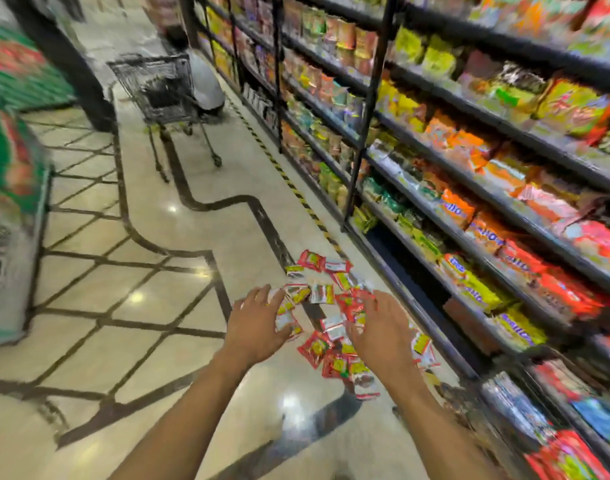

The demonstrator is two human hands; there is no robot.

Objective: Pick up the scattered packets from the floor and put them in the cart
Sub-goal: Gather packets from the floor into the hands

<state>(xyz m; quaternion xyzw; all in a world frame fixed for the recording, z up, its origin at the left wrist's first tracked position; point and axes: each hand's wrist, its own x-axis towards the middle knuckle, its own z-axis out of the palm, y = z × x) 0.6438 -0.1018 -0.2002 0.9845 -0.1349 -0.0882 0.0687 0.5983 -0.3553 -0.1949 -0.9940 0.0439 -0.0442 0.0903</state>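
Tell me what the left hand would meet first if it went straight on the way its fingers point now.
Most likely the scattered packets lying on the floor just ahead of it. The left hand is open over their near edge; how high it hovers above them is unclear.
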